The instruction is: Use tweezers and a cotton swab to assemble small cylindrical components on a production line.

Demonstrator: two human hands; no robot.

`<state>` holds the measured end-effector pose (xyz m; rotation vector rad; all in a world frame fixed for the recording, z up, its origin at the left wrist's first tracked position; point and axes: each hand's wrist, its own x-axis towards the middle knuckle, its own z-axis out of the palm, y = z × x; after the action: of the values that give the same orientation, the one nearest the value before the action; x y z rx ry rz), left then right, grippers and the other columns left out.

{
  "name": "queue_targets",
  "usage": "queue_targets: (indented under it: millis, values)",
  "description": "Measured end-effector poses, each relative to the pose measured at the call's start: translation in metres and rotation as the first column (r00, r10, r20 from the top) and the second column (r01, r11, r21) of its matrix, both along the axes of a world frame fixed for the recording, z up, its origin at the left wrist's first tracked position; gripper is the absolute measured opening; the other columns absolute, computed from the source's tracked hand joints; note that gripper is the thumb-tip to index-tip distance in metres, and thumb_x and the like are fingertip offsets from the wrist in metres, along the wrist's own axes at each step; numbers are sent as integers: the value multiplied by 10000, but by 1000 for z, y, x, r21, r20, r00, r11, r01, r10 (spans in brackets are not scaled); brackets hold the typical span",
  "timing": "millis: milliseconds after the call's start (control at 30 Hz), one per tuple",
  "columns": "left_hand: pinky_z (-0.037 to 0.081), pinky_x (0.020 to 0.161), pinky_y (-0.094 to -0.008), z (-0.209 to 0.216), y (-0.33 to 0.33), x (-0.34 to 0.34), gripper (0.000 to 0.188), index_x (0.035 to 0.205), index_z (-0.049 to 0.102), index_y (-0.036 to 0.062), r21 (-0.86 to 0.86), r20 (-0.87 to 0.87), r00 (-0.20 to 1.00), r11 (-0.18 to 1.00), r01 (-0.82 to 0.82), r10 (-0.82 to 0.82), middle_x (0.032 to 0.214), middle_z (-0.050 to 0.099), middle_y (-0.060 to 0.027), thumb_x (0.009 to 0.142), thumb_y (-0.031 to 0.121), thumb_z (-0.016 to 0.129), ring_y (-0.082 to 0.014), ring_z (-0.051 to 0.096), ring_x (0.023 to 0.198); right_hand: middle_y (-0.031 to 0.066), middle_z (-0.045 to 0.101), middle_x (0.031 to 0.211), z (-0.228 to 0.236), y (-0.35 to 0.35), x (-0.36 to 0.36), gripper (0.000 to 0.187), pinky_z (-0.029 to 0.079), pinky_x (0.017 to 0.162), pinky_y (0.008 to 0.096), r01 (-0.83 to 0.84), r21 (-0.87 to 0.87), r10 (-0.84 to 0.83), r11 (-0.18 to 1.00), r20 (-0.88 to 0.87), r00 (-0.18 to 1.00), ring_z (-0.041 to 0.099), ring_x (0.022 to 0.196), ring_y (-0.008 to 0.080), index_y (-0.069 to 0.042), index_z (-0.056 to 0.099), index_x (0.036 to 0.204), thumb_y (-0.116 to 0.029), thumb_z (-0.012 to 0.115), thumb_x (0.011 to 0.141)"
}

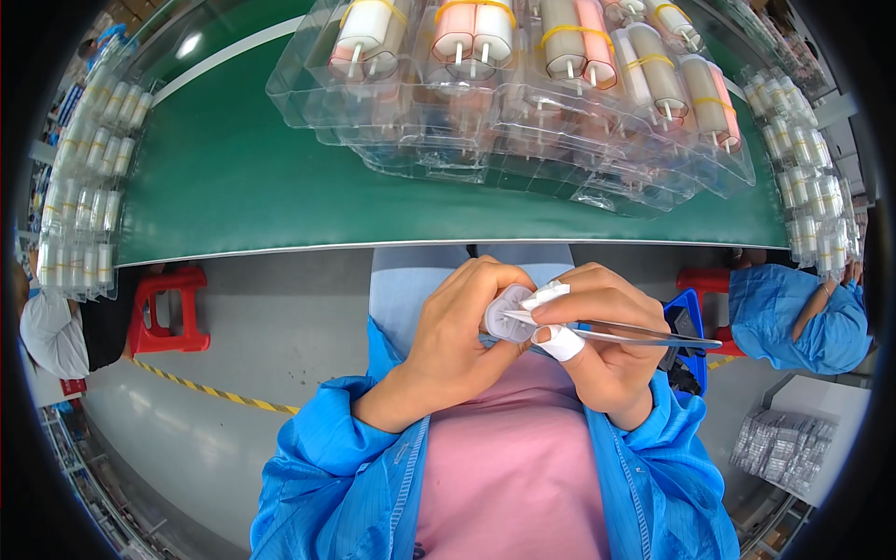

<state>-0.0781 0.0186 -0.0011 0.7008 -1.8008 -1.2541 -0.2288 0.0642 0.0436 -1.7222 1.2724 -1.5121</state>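
My left hand [457, 327] is closed around a small translucent round cup-shaped part [498, 326], its opening turned toward my right hand. In my right hand [611, 313] is a pair of metal tweezers [658, 337], pinched between thumb and fingers. Their tips reach into the mouth of the part; whether they grip anything inside is too small to tell. White wraps [560, 343] cover the thumb and a finger of that hand. Both hands are held over my lap, just in front of the table edge.
Stacked clear plastic trays [420, 126] stand on the green table [233, 187], holding white, grey and pink cylinders banded in yellow. More cylinder trays line both sides. Red stools [173, 310] and co-workers in blue [793, 313] and white are nearby. A blue bin [689, 313] is at my right.
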Motion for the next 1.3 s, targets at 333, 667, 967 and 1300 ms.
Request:
queue_targets:
  millis: [333, 667, 967, 1300]
  values:
    - [431, 627, -360, -1, 0, 1, 387, 979, 549, 50, -8, 9, 1000, 1000, -12, 12, 843, 575, -91, 651, -14, 744, -272, 566, 747, 102, 684, 817, 0, 1, 0, 175, 513, 607, 294, 8, -5, -8, 1000, -1, 1000, 661, 710, 229, -19, 718, 844, -20, 775, 678]
    - [434, 630, -365, 0, 0, 1, 377, 980, 549, 49, -25, 13, 1000, 1000, -11, 11, 841, 570, -95, 656, -12, 733, -277, 566, 749, 108, 683, 817, -1, 1, -1, 176, 516, 606, 296, -3, -16, 3, 1000, -2, 1000, 664, 710, 240, -20, 716, 846, -16, 769, 678]
    - [398, 630, -384, -3, -4, 1, 404, 988, 534, 53, -218, 93, 994, 975, -33, 55, 834, 552, -95, 638, 1, 729, -296, 536, 723, 117, 670, 791, 2, -5, 0, 178, 501, 586, 302, -30, -78, 22, 996, -104, 994, 645, 677, 255, -17, 703, 833, -3, 737, 658]
    - [400, 643, -383, -1, -6, 2, 364, 965, 544, 55, -317, 137, 983, 946, -72, 120, 837, 559, -79, 659, 31, 740, -287, 538, 726, 141, 671, 812, 6, -8, -4, 149, 486, 581, 282, -90, 115, 89, 989, 14, 996, 645, 684, 228, 11, 687, 877, 9, 700, 728]
